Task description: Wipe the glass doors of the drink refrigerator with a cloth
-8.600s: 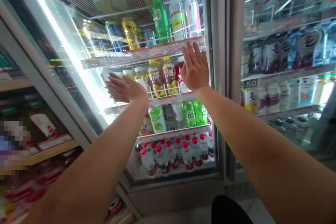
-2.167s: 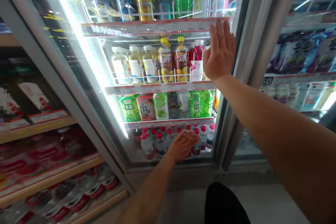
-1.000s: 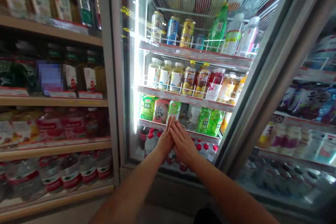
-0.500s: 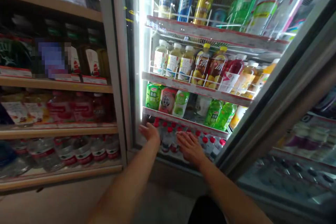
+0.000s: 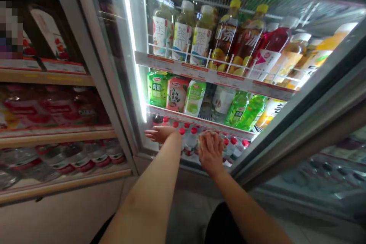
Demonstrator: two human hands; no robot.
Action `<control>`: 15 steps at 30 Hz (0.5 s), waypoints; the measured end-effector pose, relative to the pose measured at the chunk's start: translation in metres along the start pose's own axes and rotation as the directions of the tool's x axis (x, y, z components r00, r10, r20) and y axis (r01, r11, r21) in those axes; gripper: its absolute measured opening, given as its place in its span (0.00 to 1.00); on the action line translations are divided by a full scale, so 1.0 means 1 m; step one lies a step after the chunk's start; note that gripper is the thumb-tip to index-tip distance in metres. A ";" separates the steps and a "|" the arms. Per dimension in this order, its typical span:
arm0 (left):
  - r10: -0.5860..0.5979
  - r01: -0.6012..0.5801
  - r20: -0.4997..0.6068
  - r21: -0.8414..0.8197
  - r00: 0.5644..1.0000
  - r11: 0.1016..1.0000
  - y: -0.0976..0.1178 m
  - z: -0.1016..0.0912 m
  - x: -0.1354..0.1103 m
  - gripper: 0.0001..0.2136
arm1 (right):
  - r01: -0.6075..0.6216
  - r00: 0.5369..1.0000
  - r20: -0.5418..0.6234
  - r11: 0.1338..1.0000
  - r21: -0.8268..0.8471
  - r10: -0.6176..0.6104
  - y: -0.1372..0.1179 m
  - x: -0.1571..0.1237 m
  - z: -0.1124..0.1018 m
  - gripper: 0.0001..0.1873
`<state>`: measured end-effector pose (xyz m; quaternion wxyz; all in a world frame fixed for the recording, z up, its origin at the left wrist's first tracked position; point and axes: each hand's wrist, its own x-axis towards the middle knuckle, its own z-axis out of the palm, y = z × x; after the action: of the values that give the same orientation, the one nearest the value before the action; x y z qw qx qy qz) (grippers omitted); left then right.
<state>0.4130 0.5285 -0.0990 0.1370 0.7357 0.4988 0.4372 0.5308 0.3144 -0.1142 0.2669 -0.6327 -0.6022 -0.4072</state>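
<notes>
My right hand (image 5: 211,154) lies over a pale, crumpled cloth (image 5: 222,143), pressed toward the lower glass front of a lit drinks cooler. Only the cloth's edges show around the fingers. Lower left on the same front is my left hand (image 5: 161,134), its fingers stretched sideways toward the metal frame; it holds nothing. Whether it touches the glass I cannot tell. Behind both hands stand several clear bottles with red caps (image 5: 193,131) on the bottom level, partly covered by the hands.
Above the hands, one shelf carries green and red drink bottles (image 5: 177,95), and a higher one holds tea bottles (image 5: 183,36). Wooden shelves (image 5: 48,78) with more drinks stand left. A thick metal frame (image 5: 286,122) slants along the right.
The view has moved closer and lower on the cooler. My left hand's fingers now point sideways to the left. The cloth under my right hand has become visible.
</notes>
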 end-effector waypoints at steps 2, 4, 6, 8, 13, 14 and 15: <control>-0.114 0.114 -0.018 0.001 0.993 0.993 0.001 -0.001 0.001 0.24 | 0.102 0.990 0.090 0.993 0.063 -0.107 -0.017 -0.001 0.010 0.36; -0.177 0.177 -0.029 -0.003 0.984 0.984 0.004 -0.003 0.002 0.26 | 0.175 0.969 0.155 0.977 0.125 -0.194 -0.019 -0.001 0.008 0.35; -0.216 0.216 -0.039 -0.010 0.976 0.976 0.005 -0.005 0.001 0.26 | 0.142 0.978 0.136 0.982 0.123 -0.158 -0.006 0.000 -0.003 0.38; -0.238 0.237 -0.047 -0.018 0.970 0.971 0.006 -0.007 0.001 0.25 | 0.018 0.999 0.039 0.998 0.062 -0.020 0.011 0.006 -0.017 0.40; -0.213 0.213 -0.033 -0.015 0.976 0.977 0.015 -0.013 0.000 0.20 | -0.163 0.975 -0.161 0.986 -0.031 0.156 0.018 0.022 -0.020 0.42; -0.197 0.197 -0.027 -0.010 0.980 0.980 0.018 -0.014 0.000 0.20 | -0.131 0.982 -0.141 0.991 -0.022 0.127 0.011 0.023 -0.016 0.41; -0.178 0.178 -0.023 -0.003 0.984 0.984 0.021 -0.014 -0.001 0.20 | -0.069 0.994 -0.090 0.998 -0.001 0.069 0.004 0.023 -0.011 0.40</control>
<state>0.4148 0.5144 -0.0774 0.1700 0.6832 0.5639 0.4318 0.5312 0.3170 -0.0885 0.3064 -0.6346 -0.5666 -0.4270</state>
